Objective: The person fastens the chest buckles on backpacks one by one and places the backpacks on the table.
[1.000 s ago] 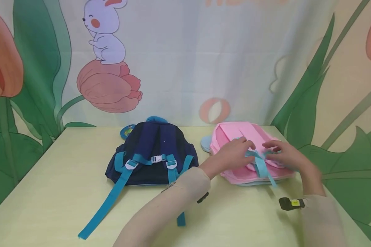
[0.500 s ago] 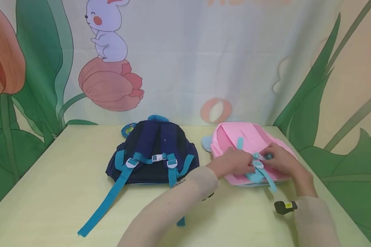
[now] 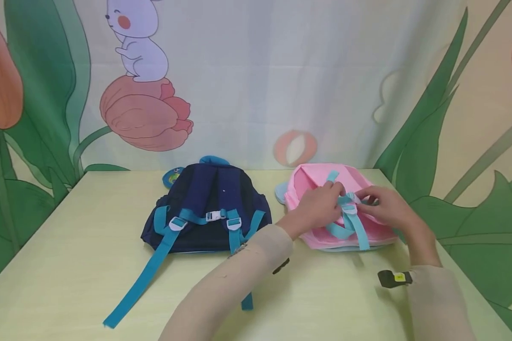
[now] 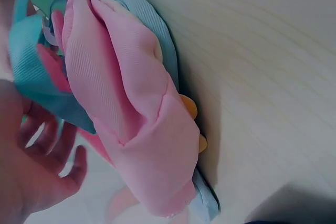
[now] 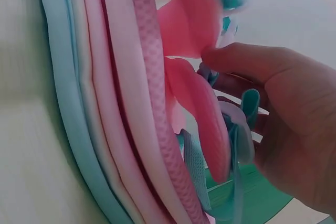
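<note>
A pink backpack [image 3: 300, 182] lies on the table with its shoulder straps facing up. My left hand [image 3: 322, 203] is over its middle, fingers curled at the light-blue webbing strap [image 3: 344, 229]. In the left wrist view, the wide blue webbing [image 4: 31, 61] runs behind the bent fingers. From the other side, my right hand [image 3: 384, 206] pinches the narrow chest strap by its white buckle [image 3: 356, 199]. In the right wrist view, thumb and fingertips meet beside the pink padded strap [image 5: 202, 114]; a pale adjuster [image 5: 241, 129] hangs near the fingers.
A navy backpack [image 3: 202, 237] lies to the left, straps up, its white chest buckle [image 3: 214, 216] fastened. One long blue strap end [image 3: 132, 298] trails toward the table's [image 3: 59, 265] front. A curtain [image 3: 230, 94] with printed flowers and a rabbit hangs behind.
Both hands have closed in from spread fingers to gripping the light-blue straps. Since half a second ago they have risen slightly, lifting the straps, and the loose strap end has swung left.
</note>
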